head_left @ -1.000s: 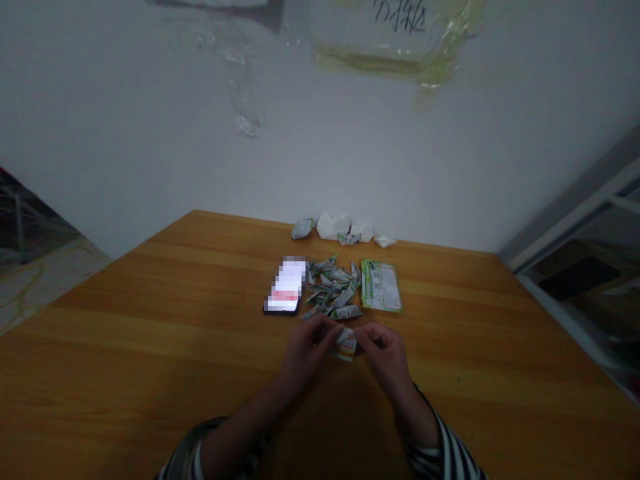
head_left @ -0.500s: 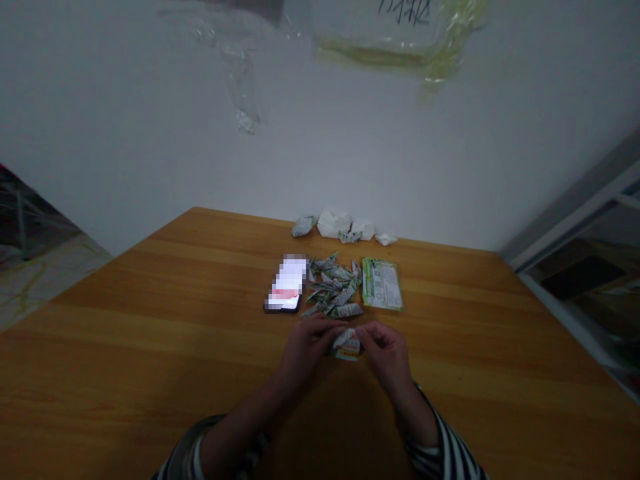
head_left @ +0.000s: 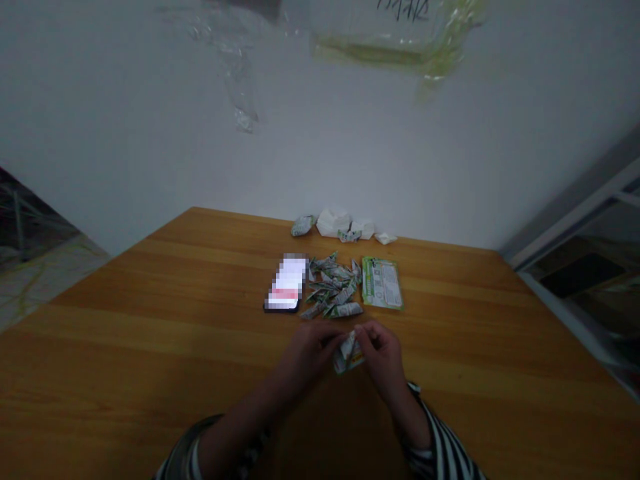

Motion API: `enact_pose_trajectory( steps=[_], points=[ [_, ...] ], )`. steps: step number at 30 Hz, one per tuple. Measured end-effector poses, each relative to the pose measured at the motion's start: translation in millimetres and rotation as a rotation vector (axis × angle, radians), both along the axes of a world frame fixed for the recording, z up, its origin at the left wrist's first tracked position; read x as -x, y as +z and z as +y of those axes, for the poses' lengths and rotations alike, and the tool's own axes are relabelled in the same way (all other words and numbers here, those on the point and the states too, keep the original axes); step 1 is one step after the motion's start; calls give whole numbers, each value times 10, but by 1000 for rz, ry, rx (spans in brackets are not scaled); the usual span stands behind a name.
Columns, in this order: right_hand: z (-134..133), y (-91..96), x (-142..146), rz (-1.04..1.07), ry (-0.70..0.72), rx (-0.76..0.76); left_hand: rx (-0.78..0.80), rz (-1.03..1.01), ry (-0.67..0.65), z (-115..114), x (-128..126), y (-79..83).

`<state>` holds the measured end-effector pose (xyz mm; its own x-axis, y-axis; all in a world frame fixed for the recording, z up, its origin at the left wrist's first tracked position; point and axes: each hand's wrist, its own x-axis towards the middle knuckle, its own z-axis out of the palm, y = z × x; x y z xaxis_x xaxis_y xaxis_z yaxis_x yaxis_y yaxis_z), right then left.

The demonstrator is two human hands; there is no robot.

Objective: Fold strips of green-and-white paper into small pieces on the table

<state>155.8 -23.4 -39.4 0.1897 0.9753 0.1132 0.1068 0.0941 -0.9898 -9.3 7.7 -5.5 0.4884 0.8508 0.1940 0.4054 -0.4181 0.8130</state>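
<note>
Between my two hands is a small printed piece of paper (head_left: 349, 360), white and green with a bit of orange, partly folded over. My left hand (head_left: 313, 348) pinches its upper left edge, fingers closed. On the other side my right hand (head_left: 381, 350) pinches the top right of the same paper between thumb and fingers. Just beyond my fingertips lies a pile of folded, printed paper pieces (head_left: 335, 287) in grey, white and green. A flat stack of green-bordered printed sheets (head_left: 383, 283) rests right of that pile.
A phone (head_left: 287, 283) with a lit, blurred screen lies left of the pile. Crumpled white tissues (head_left: 333, 223) and a folded paper packet (head_left: 303, 226) sit along the back edge of the wooden table (head_left: 150, 287), against the wall (head_left: 325, 147).
The paper in my hands has turned and tilted, its lower edge now slanting. My left hand has dropped slightly; my right hand has shifted a little to the left.
</note>
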Motion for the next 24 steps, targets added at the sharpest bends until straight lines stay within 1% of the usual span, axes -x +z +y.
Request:
enact_pose_trajectory(
  steps=[2,7,9,12,16,21,24],
  points=[
    [19,19,-5,48,53,21,5,-11,8,-6,-1,19],
    [58,98,-73,132,321,92,39,-85,58,-8,4,16],
    [61,108,-89,153,369,106,58,-113,70,1,7,-5],
    [58,91,-80,178,354,106,82,-138,52,23,11,-41],
    [57,44,-57,189,317,121,91,-115,50,37,11,-60],
    [61,21,-59,108,239,113,80,-88,46,20,-2,-26],
    [54,28,-52,73,218,108,126,-111,28,22,-9,-11]
  ],
)
